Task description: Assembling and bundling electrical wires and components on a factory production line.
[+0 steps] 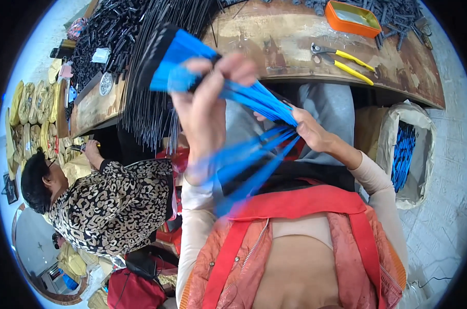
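Note:
My left hand [205,103] is raised in front of me and grips a bundle of long blue strips with black ends [171,56]. The strips fan out down and to the right, blurred by motion. My right hand [308,129] pinches the blue strips lower down, near my lap, where they spread apart. Both hands are over my knees, just in front of the worn wooden workbench [285,41].
Yellow-handled pliers [344,62] and an orange tray [353,18] lie on the bench beside piles of dark parts. A sheaf of thin black rods [151,103] hangs off its edge. A white sack with blue strips [406,154] stands at my right. A person in a spotted top [110,206] sits at my left.

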### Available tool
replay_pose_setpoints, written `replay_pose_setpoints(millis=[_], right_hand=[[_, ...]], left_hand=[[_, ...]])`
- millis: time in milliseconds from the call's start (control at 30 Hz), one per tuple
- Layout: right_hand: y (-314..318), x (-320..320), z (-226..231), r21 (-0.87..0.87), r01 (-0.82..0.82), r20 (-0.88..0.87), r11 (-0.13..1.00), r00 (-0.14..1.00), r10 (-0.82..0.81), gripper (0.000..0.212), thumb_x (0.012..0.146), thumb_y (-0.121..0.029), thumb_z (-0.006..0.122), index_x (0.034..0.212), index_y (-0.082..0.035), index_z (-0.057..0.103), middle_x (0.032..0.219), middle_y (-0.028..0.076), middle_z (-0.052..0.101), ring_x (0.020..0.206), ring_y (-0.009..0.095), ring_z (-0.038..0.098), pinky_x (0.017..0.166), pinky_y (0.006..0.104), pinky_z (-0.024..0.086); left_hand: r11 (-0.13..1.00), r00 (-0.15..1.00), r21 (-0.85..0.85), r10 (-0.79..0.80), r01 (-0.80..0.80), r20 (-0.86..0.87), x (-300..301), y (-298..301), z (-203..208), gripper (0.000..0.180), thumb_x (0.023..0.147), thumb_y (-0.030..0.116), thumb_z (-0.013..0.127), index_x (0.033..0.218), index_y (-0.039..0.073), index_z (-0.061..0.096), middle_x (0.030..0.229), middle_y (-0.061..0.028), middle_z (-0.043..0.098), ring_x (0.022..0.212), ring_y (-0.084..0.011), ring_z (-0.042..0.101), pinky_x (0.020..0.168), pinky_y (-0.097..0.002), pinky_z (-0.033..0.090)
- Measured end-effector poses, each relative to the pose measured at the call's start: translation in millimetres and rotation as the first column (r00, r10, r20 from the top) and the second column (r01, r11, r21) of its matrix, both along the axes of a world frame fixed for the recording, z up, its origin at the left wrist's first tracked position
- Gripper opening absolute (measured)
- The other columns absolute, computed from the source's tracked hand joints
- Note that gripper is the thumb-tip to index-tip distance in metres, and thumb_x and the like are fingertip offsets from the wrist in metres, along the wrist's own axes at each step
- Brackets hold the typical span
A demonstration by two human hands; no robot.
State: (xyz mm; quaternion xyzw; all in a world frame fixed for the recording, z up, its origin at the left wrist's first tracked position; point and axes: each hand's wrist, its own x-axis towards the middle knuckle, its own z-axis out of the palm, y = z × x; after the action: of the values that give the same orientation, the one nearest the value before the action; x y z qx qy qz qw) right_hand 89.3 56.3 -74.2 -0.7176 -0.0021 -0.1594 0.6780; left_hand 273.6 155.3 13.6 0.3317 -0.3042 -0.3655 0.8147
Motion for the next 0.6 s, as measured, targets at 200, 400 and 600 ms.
replay_pose_setpoints(millis=[200,400,600], right_hand=[[4,-7,-5,0.159,-0.042,-0.039,0.986,0.998,0.049,0.091,0.093,-0.071,0.026,0.139,0.006,0.042,0.135,0.016,0.053,0.126,0.025,0.049,0.108,0.0366,0.034],[8,-8,15,0.14,0.046,0.0,0.989,0.999,-0.047,0.093,0.093,-0.072,0.026,0.143,0.006,0.037,0.142,0.014,0.046,0.13,0.022,0.043,0.109,0.0352,0.032],[3,-7,-1,0.323,-0.069,-0.09,0.944,0.991,0.103,0.092,0.093,-0.072,0.024,0.137,0.007,0.045,0.129,0.012,0.056,0.117,0.018,0.05,0.103,0.0333,0.038]], left_hand=[[0.989,0.99,-0.077,-0.123,0.128,0.063,-12,18,-6,0.033,0.091,0.002,0.056,0.121,0.014,0.054,0.12,-0.031,0.058,0.107,-0.0447,0.062,0.087,-0.0568,0.054],[0.982,0.981,-0.006,0.19,-0.19,0.043,-14,37,-23,0.015,0.082,-0.005,0.063,0.093,0.004,0.058,0.089,-0.0138,0.068,0.07,-0.022,0.066,0.072,-0.0364,0.054],[0.964,0.821,-0.256,0.089,0.071,0.564,-7,29,-45,0.013,0.075,0.009,0.07,0.086,0.006,0.062,0.082,-0.0042,0.065,0.065,-0.0168,0.06,0.063,-0.0271,0.048]])
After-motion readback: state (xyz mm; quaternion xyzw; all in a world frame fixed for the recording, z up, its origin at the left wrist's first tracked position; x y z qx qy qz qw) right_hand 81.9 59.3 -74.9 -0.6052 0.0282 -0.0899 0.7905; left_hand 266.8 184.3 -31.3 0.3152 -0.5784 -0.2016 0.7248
